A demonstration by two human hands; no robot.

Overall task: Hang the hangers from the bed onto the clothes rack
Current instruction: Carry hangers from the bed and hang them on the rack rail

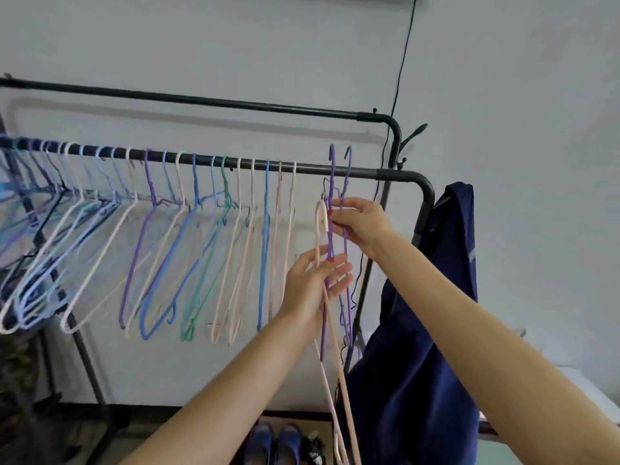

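Head view. Clothes rack [335, 170]: two black horizontal bars, one upper and farther back, one lower and nearer. All places below are referred to the lower bar.

Hung hangers [194, 209]: a row on the lower bar from its left end to just short of the hands. About 13 can be counted singly in the right part (purple, blue, green, pink, white); the left part is too bunched and blurred to count.

Held hangers: 2 purple hangers [332, 182], hooks above the bar near its right bend, not on it; 1 pink hanger [320, 223], hook below the bar.

Right hand [360, 223]: just below the bar, fingers pinched on the purple hanger necks.
Left hand [315, 283]: lower, fingers curled loosely round the pink hanger's stem.

Navy garment [436, 330]: 1, hanging off the bar's right end.
Blue slippers [276, 443]: 2, on the floor beneath the bar.
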